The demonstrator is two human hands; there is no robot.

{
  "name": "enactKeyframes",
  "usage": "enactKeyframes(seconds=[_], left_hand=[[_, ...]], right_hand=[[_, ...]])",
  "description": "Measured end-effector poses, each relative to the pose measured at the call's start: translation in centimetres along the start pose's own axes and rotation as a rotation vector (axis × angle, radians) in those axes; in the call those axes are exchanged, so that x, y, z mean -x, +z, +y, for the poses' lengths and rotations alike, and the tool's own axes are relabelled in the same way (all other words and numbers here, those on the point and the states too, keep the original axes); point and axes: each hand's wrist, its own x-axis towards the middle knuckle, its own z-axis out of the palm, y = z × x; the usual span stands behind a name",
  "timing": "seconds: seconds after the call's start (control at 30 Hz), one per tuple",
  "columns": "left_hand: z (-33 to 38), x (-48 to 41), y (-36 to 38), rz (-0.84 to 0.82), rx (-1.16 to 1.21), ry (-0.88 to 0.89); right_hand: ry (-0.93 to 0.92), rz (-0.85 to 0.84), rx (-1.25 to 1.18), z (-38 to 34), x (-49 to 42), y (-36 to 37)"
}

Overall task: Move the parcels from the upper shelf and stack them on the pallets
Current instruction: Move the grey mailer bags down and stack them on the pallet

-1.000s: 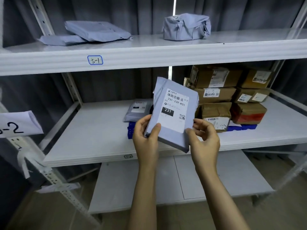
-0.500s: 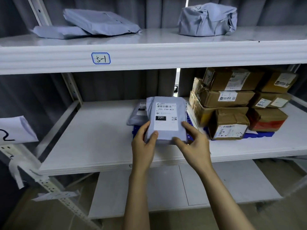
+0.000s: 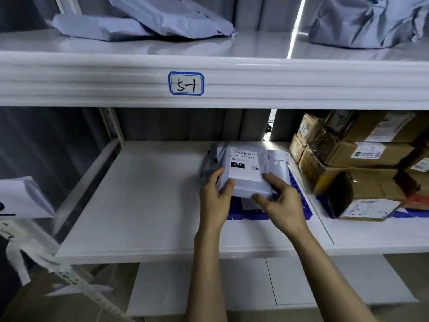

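Note:
A grey mailer parcel (image 3: 243,169) with a white label reading 231 lies flat on other grey mailers, above a small blue pallet (image 3: 269,212) on the middle shelf. My left hand (image 3: 214,201) grips its near left corner, thumb on top. At the near right corner my right hand (image 3: 282,202) holds it with curled fingers. On the upper shelf (image 3: 92,75) rest two flat grey mailers (image 3: 167,17) at the left and a bulky grey bag (image 3: 366,22) at the right.
Brown cardboard boxes (image 3: 362,168) are stacked on a second blue pallet (image 3: 411,213) at the right of the middle shelf. The upper shelf's front edge carries a 5-1 tag (image 3: 186,83). A slanted metal upright (image 3: 111,126) stands at the left. A lower shelf (image 3: 232,284) lies below.
Both hands carried the labelled parcel from upright in front of me down and forward, laying it flat on the mailers over the blue pallet. The camera moved closer to the shelves.

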Motion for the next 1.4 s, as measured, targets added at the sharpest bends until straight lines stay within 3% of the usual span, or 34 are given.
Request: enactKeyframes(seconds=[0.47,0.7,0.93,1.4], left_hand=[[-4.2,-4.7,1.0,0.018,-0.169,0.056],[-5.7,-5.4,1.5,0.198,-0.299,0.097],[-6.3,-5.4,1.6,0.275,-0.492,0.126],[-3.3,-2.5,1.1,0.31,-0.464,0.233]], right_hand=[[-0.028,-0.053,0.154,2.2,-5.8,3.6],[0.024,-0.079,0.212,3.6,-6.0,4.1],[0.039,-0.128,0.247,3.4,-5.9,4.1],[0.018,-0.051,0.233,1.1,-3.1,2.5]])
